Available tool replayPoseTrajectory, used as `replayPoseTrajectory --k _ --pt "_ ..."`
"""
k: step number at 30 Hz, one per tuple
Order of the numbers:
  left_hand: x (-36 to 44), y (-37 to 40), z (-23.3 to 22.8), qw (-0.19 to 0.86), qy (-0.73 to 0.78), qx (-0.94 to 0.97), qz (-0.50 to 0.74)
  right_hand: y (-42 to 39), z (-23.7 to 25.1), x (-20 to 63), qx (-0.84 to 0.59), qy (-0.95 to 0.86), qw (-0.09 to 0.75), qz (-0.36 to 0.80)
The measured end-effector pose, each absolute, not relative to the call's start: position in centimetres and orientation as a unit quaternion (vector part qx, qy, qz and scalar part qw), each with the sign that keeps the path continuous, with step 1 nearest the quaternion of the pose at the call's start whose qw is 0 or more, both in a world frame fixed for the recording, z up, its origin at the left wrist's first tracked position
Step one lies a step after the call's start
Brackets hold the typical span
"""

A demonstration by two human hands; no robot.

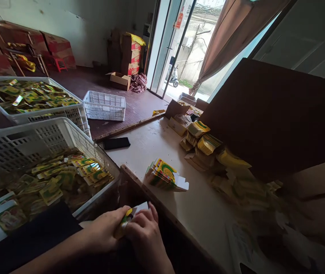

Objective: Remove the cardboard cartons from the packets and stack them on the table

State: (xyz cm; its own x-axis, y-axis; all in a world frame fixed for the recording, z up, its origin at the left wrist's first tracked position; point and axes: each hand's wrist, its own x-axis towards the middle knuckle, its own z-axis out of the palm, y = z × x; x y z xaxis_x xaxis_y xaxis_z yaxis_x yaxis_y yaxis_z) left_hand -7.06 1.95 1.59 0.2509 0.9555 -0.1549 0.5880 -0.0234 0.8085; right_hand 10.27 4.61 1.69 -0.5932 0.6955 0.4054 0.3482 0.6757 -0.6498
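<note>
Close to the table's front edge, my left hand [109, 226] is closed around a small yellow carton [128, 216] with a white flap. My right hand [147, 228] grips the same carton from the other side, fingers bent over its top end. Part of the carton is hidden behind my fingers. Just beyond, a stack of flat yellow and green cartons [165, 173] lies on the table [191, 213], white flaps sticking out to the right. Left of my hands stands a white plastic crate [65, 127] holding many similar cartons [51, 188].
A second crate [84, 114] full of cartons stands behind the first, near another white crate [105, 106] on the floor. A black phone [117, 143] lies on the table. Bundled carton stacks [208, 144] line its right side, below a large dark board [276, 121].
</note>
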Motion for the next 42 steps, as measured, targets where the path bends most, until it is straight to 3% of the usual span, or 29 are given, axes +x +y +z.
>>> replayPoseTrajectory --k 4,6,10,16,27,32,38,42 --pt "-6.8 2.5 1.5 0.362 0.591 0.674 0.255 4.7 0.6 11.1 -0.423 -0.685 0.486 0.341" --pt "-6.6 2.5 1.2 0.342 0.591 0.678 0.273 4.7 0.2 11.1 -0.436 -0.607 0.512 0.423" --pt "-5.9 1.9 -0.1 0.308 0.533 0.716 0.328 4.2 0.0 10.0 -0.404 -0.548 0.471 0.561" --pt "-5.3 1.4 -0.4 0.258 0.472 0.747 0.392 3.6 2.1 9.0 -0.408 -0.496 0.378 0.666" --pt "-5.1 1.5 0.8 0.25 0.487 0.744 0.383 4.0 2.6 8.8 -0.403 -0.522 0.352 0.664" --pt "-5.6 1.6 0.4 0.281 0.502 0.735 0.358 4.0 0.8 8.8 -0.358 -0.607 0.389 0.593" --pt "-6.4 1.9 -1.9 0.256 0.552 0.691 0.391 3.9 -0.3 8.8 -0.308 -0.743 0.374 0.463" --pt "-6.4 2.4 -0.3 0.245 0.585 0.666 0.393 4.6 0.0 8.7 -0.335 -0.75 0.372 0.432"
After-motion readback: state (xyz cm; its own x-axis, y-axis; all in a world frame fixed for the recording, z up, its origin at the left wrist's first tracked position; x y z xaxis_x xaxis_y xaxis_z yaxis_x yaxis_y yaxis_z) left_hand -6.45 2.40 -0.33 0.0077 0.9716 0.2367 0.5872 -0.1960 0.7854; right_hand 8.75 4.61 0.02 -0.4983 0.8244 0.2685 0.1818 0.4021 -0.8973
